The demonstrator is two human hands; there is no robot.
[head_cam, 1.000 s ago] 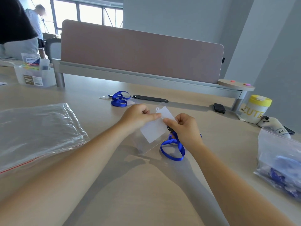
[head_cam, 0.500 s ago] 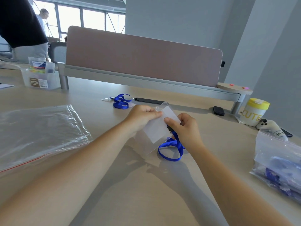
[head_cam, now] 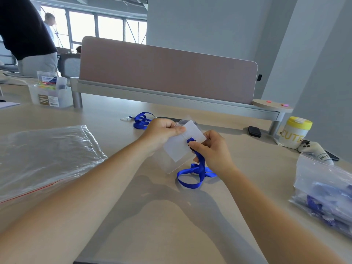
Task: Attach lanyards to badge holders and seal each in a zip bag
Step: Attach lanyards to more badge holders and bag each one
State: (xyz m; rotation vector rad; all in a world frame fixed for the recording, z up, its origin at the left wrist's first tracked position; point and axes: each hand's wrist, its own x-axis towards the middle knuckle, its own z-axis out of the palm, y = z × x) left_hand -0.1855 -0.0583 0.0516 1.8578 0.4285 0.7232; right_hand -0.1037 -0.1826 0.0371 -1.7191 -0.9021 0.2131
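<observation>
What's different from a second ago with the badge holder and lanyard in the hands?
The right hand has brought the blue lanyard clip end up over the face of the badge holder, toward its top edge; before, the clip sat hidden behind the hand. The left hand still pinches the holder's top corner. The spare lanyard, the empty zip bag and the filled bag lie as they did.

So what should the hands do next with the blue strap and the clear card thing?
Probably hook the strap's clip through the top of the badge holder. The left hand pinches the holder's top edge, and the right hand holds the clip end of the blue lanyard right against it. I can't tell whether it is hooked on yet.
</observation>
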